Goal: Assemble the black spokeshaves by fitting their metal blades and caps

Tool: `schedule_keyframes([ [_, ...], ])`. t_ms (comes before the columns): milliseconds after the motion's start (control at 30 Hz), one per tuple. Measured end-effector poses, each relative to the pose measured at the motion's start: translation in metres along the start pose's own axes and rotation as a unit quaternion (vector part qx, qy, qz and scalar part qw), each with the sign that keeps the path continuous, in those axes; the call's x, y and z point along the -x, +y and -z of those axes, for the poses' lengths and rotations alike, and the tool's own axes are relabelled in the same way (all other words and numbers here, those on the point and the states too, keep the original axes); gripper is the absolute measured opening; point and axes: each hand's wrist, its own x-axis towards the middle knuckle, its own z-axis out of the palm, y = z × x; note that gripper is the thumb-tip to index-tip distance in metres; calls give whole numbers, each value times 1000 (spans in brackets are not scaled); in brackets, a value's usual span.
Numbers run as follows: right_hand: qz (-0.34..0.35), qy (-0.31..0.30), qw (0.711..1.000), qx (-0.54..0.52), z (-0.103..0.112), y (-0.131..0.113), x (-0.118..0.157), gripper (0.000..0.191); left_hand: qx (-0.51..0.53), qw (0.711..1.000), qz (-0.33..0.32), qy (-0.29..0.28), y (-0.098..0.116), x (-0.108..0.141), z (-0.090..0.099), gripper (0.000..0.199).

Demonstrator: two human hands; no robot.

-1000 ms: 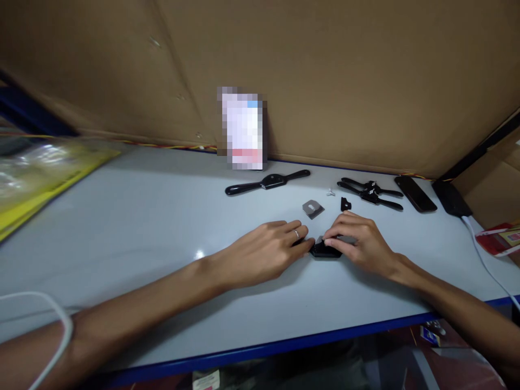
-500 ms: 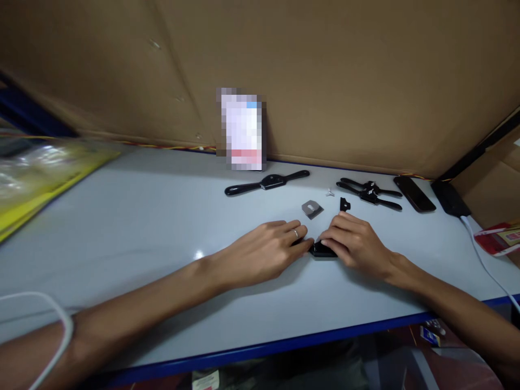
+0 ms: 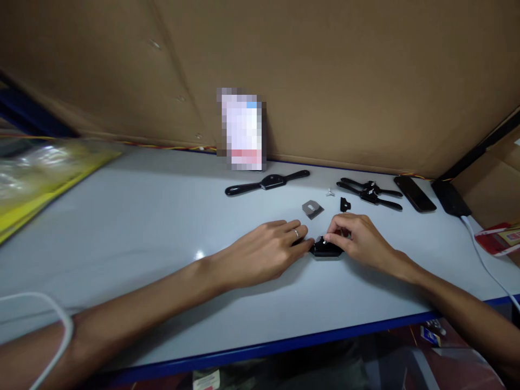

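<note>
A black tool (image 3: 327,249) with a wide middle lies on the table between my hands. My left hand (image 3: 280,246) is closed round its left end, which is hidden under the fingers. Above the tool's middle, my right hand (image 3: 353,235) pinches a small shiny piece (image 3: 324,240) between thumb and forefinger. Just beyond lie a grey metal blade (image 3: 312,209), a black notched plate (image 3: 345,204) and a small silver wing-shaped screw (image 3: 330,193).
Farther back are a black two-handled tool (image 3: 273,182), two similar tools (image 3: 371,194), a phone (image 3: 414,194) and a black box with a white cable (image 3: 450,199). A blurred upright screen (image 3: 244,130) leans on cardboard. Plastic bags (image 3: 44,173) lie left.
My right hand has shifted slightly and its fingers have lifted, baring more of the black tool's middle and the small shiny piece. My left hand has stayed in place.
</note>
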Motion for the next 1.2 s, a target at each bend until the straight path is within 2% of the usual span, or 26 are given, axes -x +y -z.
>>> schedule_keyframes([
  [167, 56, 26, 982, 180, -8, -4, 7, 22, 1, 1000, -1, 9, 0, -1, 1, 23],
  [233, 60, 29, 976, 209, -9, -5, 8, 24, 2, 1000, 0, 10, 0, -1, 1, 24],
  [367, 60, 43, 985, 156, -1, -1, 6, 31, 6, 1000, 1, 4, 0, 0, 1, 25],
  [467, 74, 60, 987, 129, 6, 1, 4, 30, 6, 1000, 0, 7, 1, 0, 1, 25],
  [667, 130, 11, 988, 81, 5, -2, 6, 34, 9, 1000, -2, 17, 0, -1, 1, 27],
  [767, 129, -10, 990, 49, 4, -5, 6, 40, 7, 1000, -1, 12, -1, 0, -1, 26],
  [933, 118, -1, 992, 46, 5, -7, 5, 45, 6, 1000, -1, 12, -1, 0, 0, 24],
  [1200, 135, -7, 989, 60, 5, -4, 4, 39, 10, 1000, 2, 6, 0, -1, 1, 21],
])
